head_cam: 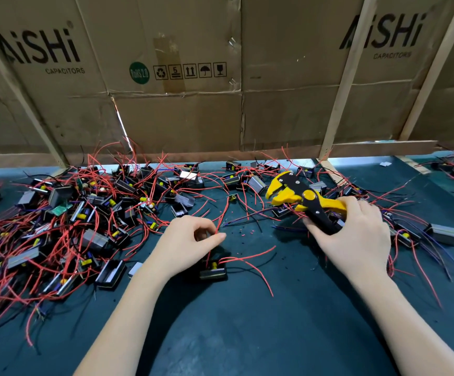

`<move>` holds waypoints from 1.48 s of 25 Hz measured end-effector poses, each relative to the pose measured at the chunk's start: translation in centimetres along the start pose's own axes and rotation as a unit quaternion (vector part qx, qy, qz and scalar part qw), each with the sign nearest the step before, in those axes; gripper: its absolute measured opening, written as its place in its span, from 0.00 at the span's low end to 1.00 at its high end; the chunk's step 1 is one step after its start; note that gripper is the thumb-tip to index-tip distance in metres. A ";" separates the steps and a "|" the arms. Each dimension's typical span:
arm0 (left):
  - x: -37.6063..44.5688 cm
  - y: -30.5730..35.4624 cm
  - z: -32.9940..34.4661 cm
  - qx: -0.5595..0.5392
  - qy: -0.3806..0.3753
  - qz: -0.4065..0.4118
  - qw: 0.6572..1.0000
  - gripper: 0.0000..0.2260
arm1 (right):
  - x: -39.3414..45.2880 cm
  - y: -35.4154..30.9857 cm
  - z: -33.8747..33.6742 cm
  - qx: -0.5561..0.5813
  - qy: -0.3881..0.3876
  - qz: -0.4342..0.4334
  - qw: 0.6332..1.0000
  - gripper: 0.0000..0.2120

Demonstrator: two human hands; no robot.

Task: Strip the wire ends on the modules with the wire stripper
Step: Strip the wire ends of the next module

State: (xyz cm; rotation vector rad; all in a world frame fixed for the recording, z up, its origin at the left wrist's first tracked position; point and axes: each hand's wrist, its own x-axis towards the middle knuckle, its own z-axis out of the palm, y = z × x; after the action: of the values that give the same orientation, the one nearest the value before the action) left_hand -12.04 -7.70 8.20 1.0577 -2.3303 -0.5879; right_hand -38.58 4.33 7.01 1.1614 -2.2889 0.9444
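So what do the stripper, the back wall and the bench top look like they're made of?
Stripper: yellow plastic body, matte, with black jaw parts, probably metal, held in the right hand. Back wall: brown corrugated cardboard, creased and taped, with printed logos. Bench top: dark green matte mat, likely rubber, scuffed.

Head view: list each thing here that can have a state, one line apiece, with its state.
left hand: pinches a red wire between thumb and forefinger
module: lies on the mat under the left hand, red wires trailing right
right hand: fingers curled round the stripper's handles
wire stripper: held over the mat, head pointing left, nothing in it
pile of modules: loose heap at left, wires tangled
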 end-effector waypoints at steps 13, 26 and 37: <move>-0.5 1.8 0.6 -0.110 0.023 0.071 0.991 0.25 | 1.4 0.5 -2.0 0.160 0.087 0.116 0.976 0.26; -0.8 -4.7 -5.9 0.173 0.407 -0.236 0.865 0.08 | 0.2 -1.4 -2.1 0.465 -0.438 0.132 0.758 0.27; -0.2 -5.7 -7.2 -0.282 0.442 -0.260 0.811 0.12 | 1.0 -0.2 -0.6 0.471 -0.211 0.225 0.827 0.27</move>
State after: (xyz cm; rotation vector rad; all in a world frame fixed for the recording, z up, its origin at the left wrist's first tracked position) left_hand -4.37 -12.20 10.50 1.2841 -0.9607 -0.7113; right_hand -38.91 4.15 8.13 1.2553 -2.5257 2.4030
